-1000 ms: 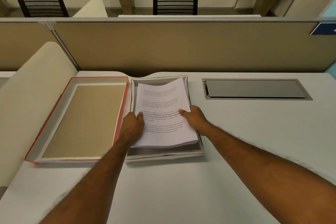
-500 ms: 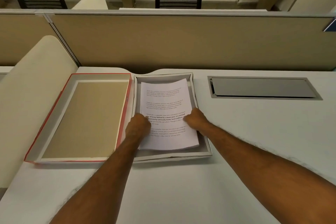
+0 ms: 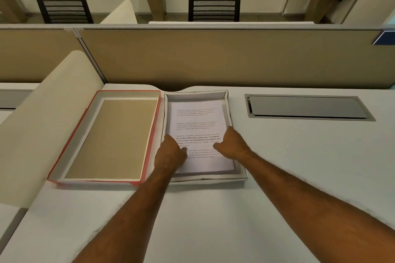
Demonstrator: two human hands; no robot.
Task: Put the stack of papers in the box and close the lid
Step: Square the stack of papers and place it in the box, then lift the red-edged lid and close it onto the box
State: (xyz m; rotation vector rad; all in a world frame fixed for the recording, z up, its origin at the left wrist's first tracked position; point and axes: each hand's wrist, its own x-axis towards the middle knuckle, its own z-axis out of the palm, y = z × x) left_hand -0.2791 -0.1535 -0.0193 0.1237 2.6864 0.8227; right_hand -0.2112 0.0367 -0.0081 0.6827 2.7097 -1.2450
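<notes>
Two hands, left hand [image 3: 171,156] and right hand [image 3: 232,145], pressed the white printed paper stack [image 3: 197,134], gripping nothing; floppy sheets, best held at side edges.

Desk [image 3: 299,177]: carries lid, box, cable hatch
Lid [image 3: 64,166]: left, inside up, just beside box
Box [image 3: 227,103]: centre, right of lid
Stack of papers [image 3: 196,121]: in box
Left hand [image 3: 170,156]: on stack, near-left part
Right hand [image 3: 232,145]: on stack, right edge
Cable hatch [image 3: 305,107]: right of box, apart
Partition [image 3: 213,57]: behind desk
Chairs [image 3: 214,4]: beyond partition
</notes>
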